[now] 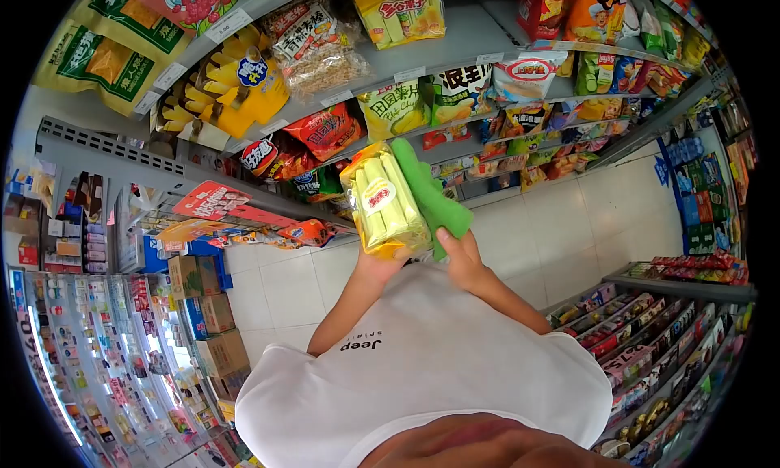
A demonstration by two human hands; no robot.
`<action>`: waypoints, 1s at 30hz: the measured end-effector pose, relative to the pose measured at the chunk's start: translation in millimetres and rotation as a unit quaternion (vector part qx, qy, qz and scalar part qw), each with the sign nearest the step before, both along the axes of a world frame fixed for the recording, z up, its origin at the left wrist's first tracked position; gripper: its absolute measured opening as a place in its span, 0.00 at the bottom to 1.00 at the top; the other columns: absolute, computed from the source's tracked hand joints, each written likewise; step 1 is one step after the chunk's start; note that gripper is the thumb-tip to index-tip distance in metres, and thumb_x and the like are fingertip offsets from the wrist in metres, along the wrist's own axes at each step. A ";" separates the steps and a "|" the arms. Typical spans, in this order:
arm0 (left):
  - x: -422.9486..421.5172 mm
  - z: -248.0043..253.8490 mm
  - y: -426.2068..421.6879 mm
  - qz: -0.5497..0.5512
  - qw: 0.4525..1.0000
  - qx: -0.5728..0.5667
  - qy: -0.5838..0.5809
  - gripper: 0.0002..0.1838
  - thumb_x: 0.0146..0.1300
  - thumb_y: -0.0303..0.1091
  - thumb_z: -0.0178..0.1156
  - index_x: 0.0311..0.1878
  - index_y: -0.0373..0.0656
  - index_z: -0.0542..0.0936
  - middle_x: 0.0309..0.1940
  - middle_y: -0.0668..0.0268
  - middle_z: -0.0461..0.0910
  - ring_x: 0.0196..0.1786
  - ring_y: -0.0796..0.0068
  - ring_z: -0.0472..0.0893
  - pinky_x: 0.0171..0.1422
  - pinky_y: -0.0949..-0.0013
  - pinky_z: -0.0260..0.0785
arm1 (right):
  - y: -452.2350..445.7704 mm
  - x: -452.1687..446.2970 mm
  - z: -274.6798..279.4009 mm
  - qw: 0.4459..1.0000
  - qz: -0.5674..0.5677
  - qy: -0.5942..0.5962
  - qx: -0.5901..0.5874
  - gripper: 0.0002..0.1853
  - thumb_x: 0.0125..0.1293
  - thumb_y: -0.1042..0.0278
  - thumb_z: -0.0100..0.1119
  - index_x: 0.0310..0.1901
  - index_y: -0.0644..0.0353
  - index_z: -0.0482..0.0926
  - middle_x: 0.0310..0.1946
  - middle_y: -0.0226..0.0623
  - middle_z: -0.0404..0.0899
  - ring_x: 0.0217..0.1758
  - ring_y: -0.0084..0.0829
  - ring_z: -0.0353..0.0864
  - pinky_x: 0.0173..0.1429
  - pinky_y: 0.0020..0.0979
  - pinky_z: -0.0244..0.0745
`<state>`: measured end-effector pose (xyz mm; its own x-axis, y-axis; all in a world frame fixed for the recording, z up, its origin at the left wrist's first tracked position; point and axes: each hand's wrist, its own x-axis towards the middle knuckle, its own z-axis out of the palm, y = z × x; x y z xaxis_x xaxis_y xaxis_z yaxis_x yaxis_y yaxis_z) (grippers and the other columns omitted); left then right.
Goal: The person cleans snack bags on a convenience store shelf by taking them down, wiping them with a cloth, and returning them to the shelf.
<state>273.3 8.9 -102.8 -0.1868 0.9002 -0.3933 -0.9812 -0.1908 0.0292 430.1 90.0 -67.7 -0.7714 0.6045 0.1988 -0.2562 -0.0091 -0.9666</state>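
A yellow snack pack (380, 198) with a clear window, showing pale green sticks, is in my left hand (379, 265), which is closed round its lower end. My right hand (461, 255) grips a green cloth (429, 193) with the thumb on top. The cloth lies along the right side of the pack. Both are held in front of my chest, just below the snack shelf.
Above my hands, a grey shelf (406, 64) bears many snack bags, among them a green chips bag (393, 110). Cardboard boxes (219, 350) are stacked at the left. A rack of packaged goods (642, 346) stands at the lower right.
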 end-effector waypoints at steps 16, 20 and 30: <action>-0.1 27.8 32.5 0.027 0.995 0.091 0.007 0.37 0.72 0.59 0.46 0.76 0.47 0.59 0.76 0.58 0.59 0.73 0.55 0.64 0.80 0.43 0.50 | -5.6 10.7 3.9 0.989 -0.005 -0.018 -0.143 0.30 0.74 0.60 0.44 0.71 0.72 0.62 0.75 0.53 0.58 0.80 0.42 0.53 0.80 0.37 0.44; 9.7 47.9 36.7 -0.027 0.979 0.189 0.075 0.39 0.72 0.65 0.37 0.78 0.50 0.57 0.79 0.64 0.52 0.81 0.59 0.51 0.82 0.34 0.33 | -4.1 6.8 25.5 0.993 -0.025 0.106 0.044 0.29 0.74 0.58 0.44 0.70 0.69 0.65 0.75 0.54 0.58 0.80 0.48 0.52 0.80 0.47 0.42; 11.8 54.6 40.4 0.016 0.968 0.152 0.201 0.33 0.75 0.56 0.42 0.76 0.47 0.58 0.75 0.61 0.60 0.77 0.56 0.60 0.81 0.50 0.50 | 1.4 -19.9 -2.6 0.816 -0.216 0.066 0.533 0.26 0.69 0.53 0.56 0.67 0.51 0.74 0.73 0.45 0.64 0.79 0.55 0.54 0.77 0.66 0.43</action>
